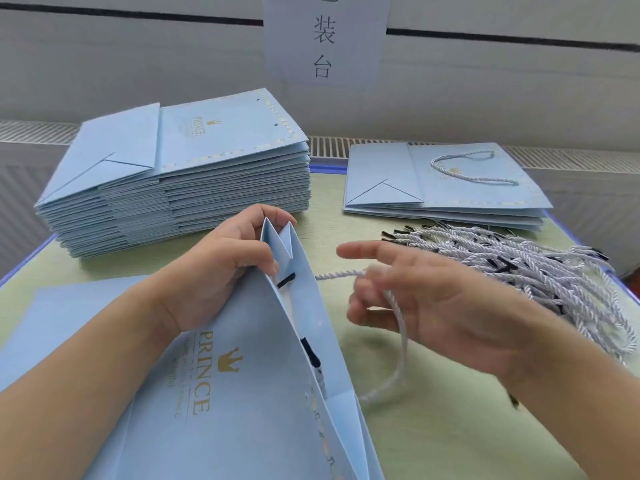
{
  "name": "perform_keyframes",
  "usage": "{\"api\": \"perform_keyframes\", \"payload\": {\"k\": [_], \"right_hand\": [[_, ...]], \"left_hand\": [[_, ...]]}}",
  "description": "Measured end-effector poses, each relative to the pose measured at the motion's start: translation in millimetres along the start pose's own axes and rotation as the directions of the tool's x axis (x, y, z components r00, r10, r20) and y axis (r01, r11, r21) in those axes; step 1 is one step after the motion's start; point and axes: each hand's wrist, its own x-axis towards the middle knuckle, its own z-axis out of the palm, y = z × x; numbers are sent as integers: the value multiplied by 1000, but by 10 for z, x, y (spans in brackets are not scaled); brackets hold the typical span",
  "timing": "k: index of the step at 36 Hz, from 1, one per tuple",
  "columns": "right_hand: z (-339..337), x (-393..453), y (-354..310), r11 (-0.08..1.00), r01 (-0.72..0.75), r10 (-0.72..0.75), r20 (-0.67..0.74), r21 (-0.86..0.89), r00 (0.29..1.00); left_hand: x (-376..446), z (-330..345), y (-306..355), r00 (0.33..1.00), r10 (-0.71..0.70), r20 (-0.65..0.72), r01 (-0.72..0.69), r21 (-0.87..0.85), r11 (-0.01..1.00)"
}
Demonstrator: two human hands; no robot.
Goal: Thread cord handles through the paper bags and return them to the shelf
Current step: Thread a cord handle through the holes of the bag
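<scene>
A: Lower centre, a blue paper bag is held open at its top edge by the left hand, fingers curled round the fold. Two black cord tips are seen poked through one side.

B: And the right hand? A white cord is pinched in it, blurred, index finger stretched out.

A: Few done: a short pile of corded bags, upper right. Much is left: the tall stack, upper left.

B: Loose cords are heaped at right. No shelf is seen.

Pale wall behind, a dark stripe across it, paper sign hanging; green surface, blue-edged, evenly lit.
</scene>
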Motion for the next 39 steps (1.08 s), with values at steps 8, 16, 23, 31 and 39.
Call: {"api": "perform_keyframes", "payload": {"k": [8,16,23,31,39], "right_hand": [[-462,-83,-170,980,-113,97,102,165,990],[-346,-27,-220,904,-124,18,-254,-410,967],[-157,144,-75,718,-31,-295,-343,-696,892],[188,64,-104,39,-170,-408,-171,-985,897],[385,52,-436,735,124,-175,-9,-666,985]], "left_hand": [[9,12,-26,1000,12,5,-13,58,998],[18,-14,-101,999,9,33,-14,151,989],[42,56,-105,998,59,-1,-57,285,957],[82,117,32,973,222,-59,-176,432,885],[-107,359,700,830,547,-107,-357,652,669]]}}
